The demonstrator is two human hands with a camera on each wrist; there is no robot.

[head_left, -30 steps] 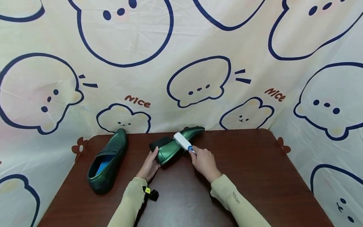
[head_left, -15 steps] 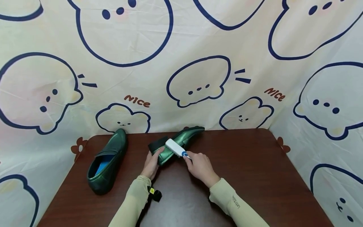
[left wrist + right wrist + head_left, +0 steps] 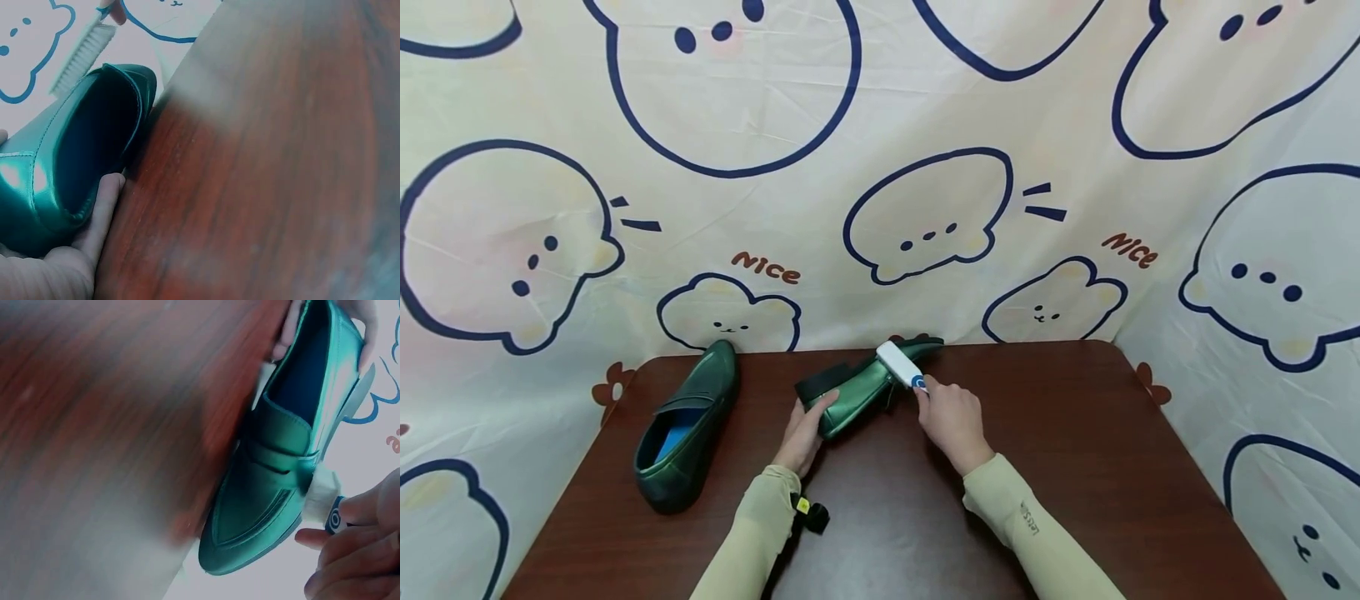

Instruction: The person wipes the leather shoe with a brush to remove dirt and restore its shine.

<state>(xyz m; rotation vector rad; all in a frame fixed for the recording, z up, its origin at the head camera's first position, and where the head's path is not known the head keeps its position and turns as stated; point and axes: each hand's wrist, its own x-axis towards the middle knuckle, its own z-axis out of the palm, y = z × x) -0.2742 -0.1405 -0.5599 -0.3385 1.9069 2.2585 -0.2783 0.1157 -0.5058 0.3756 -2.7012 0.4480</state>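
Note:
A shiny green loafer lies tipped on its side at the table's back edge, its black heel facing up and left. My left hand grips it by the heel end, thumb on the outer side and a finger along the opening in the left wrist view. In my right hand is the blue-and-white handle of a white brush, pinched between thumb and fingers. Its pale bristles show in the left wrist view. From the right wrist, the brush head meets the loafer's side near the front strap.
A second green loafer with a blue insole stands upright at the left of the brown table. Behind the table hangs a pale cloth with cartoon outlines. A black strap device sits on the left wrist.
The brush first slid back toward the heel, then forward again toward the toe, with my right hand moving along. The left thumb shifted a little further over the loafer's side.

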